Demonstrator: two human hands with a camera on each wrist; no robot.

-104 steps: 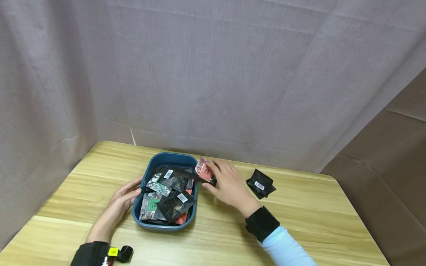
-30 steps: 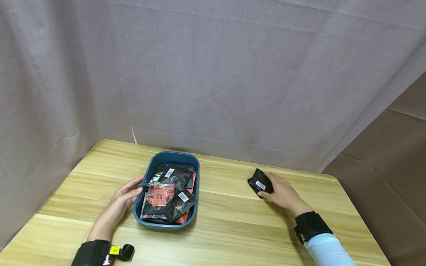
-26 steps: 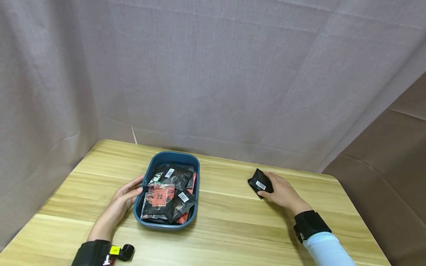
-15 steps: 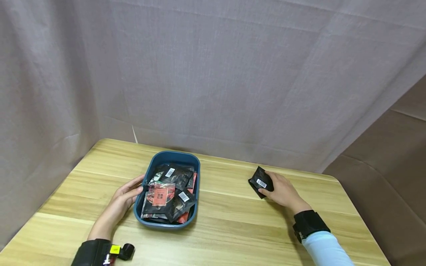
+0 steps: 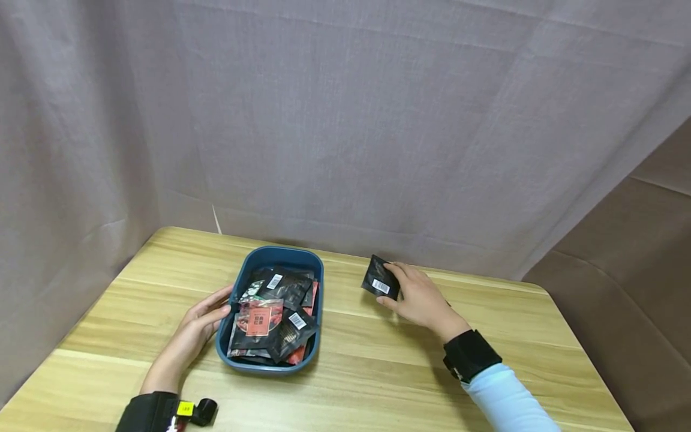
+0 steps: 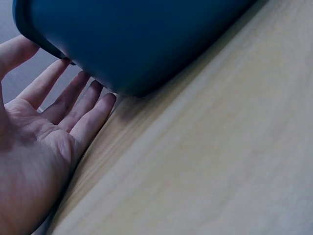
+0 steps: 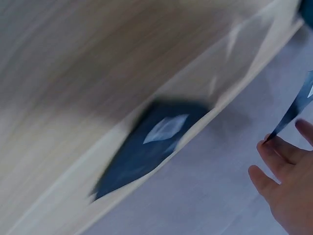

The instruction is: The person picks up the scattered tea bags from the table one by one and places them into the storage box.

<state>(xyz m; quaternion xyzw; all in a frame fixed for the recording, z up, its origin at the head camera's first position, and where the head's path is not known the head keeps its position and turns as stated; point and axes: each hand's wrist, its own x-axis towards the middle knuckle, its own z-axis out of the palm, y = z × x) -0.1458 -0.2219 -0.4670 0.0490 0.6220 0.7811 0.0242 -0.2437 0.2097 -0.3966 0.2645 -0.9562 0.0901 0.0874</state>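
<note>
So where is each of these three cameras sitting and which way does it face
Head: worn on the head, facing forward and down at the wooden table, blue tray and curtain; both hands and forearms show.
Left wrist: low beside the left hand, facing the tray's side; palm and fingers show.
Right wrist: blurred, facing the table edge and a black packet lying there; fingertips of the right hand show.
Shared: the tray's blue wall appears in head and left wrist views.

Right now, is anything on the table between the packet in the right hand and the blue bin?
Nothing visible. The right hand holds the packet above bare table, and the bin lies to its left, open-topped.
</note>
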